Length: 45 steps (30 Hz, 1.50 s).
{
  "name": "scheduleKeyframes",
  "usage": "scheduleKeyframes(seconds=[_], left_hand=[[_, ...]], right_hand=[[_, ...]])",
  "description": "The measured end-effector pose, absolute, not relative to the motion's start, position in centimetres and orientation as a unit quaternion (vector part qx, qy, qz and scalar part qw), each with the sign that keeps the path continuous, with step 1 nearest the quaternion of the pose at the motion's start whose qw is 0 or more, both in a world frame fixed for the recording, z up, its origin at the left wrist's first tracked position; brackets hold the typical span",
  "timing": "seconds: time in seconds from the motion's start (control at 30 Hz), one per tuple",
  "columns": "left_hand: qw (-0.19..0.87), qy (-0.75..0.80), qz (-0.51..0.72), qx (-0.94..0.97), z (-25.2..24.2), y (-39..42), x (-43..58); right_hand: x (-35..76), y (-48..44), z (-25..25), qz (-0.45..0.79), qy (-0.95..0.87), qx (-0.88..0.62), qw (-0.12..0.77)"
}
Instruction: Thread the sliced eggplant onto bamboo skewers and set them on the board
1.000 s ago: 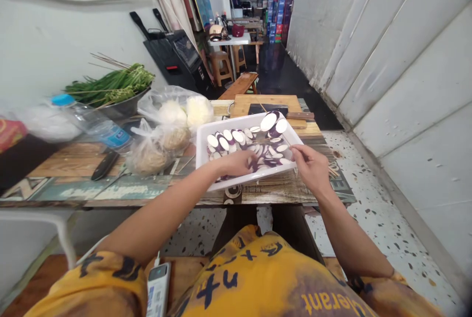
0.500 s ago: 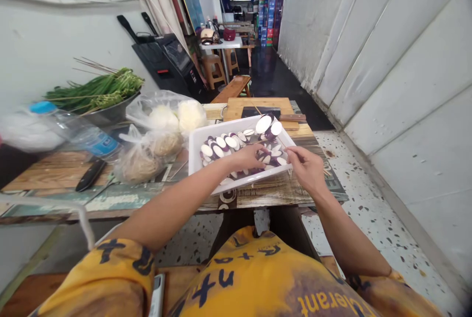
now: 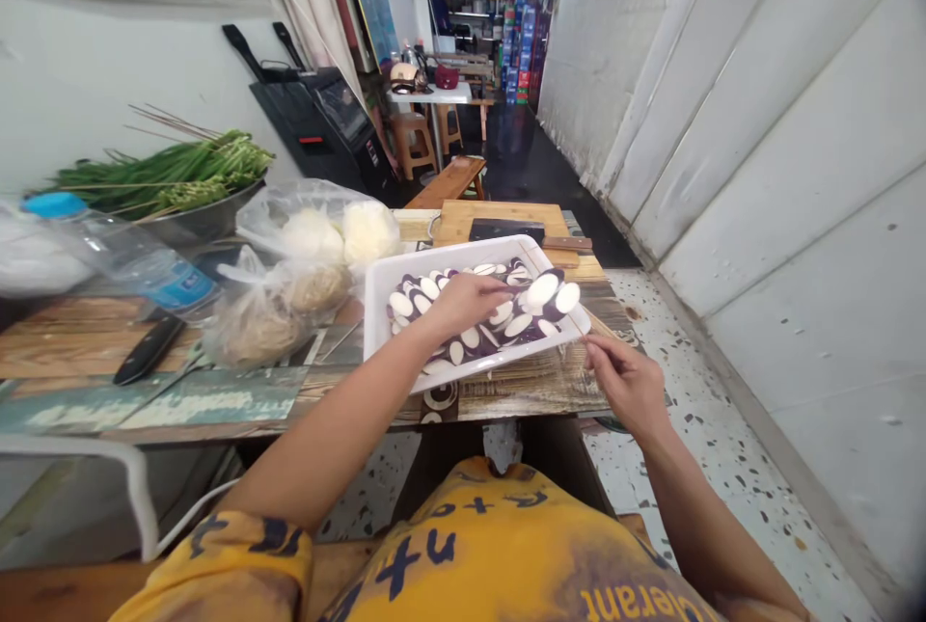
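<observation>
Beyond the near rim of a white plastic tray [image 3: 383,352], my right hand [image 3: 628,379] pinches the end of a thin wooden skewer [image 3: 581,327]. Toward its other end sit oval eggplant slices [image 3: 542,290], white inside with dark purple skin, tilted above the tray's right side. My left hand [image 3: 467,302] reaches over the tray with thumb and fingers drawn together close to these slices; what they pinch is too small to make out. More loose eggplant slices [image 3: 470,338] fill the tray beneath it.
Behind the tray lie a cutting board [image 3: 455,217] and a cleaver [image 3: 506,231]. To the left are bagged vegetables [image 3: 311,236], a water bottle [image 3: 155,265], a black-handled knife [image 3: 149,349] and a metal bowl [image 3: 217,212] of greens. A white wall [image 3: 796,169] runs along the right.
My right hand has drawn right and slightly down with the skewer, and its slices have come lower and nearer. My left hand has risen from among the loose slices, its fingers now closer together.
</observation>
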<state>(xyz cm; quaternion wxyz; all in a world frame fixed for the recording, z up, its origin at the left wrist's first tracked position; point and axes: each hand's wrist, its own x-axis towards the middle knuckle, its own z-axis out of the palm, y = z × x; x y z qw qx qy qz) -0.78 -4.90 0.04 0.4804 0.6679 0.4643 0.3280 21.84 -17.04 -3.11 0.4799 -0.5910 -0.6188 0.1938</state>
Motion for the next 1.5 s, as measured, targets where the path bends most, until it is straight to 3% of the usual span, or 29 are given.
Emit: scheduleKeyframes(seconds=[0.07, 0.2, 0.47, 0.8, 1.27, 1.5], left_hand=[[0.492, 0.482, 0.352, 0.634, 0.1, -4.9, -0.5], [0.625, 0.468, 0.375, 0.499, 0.9, -4.8, -0.3], [0.73, 0.4, 0.415, 0.367, 1.5, -4.2, -1.3], [0.75, 0.379, 0.425, 0.337, 1.6, -4.3, -1.2], [0.625, 0.456, 0.452, 0.444, 1.5, -4.0, -1.2], [0.71, 0.395, 0.416, 0.409, 2.0, -4.2, -1.3]], right_hand=[[22.0, -17.8, -3.5, 0.211, -0.609, -0.594, 0.481], [21.8, -19.0, -3.9, 0.25, -0.602, -0.599, 0.465], [21.6, -19.3, -4.2, 0.122, -0.683, -0.587, 0.418], [21.6, -19.4, -4.3, 0.093, -0.698, -0.59, 0.395], [22.4, -19.0, -3.4, 0.084, -0.697, -0.594, 0.393], [22.1, -19.2, -3.5, 0.079, -0.701, -0.597, 0.383]])
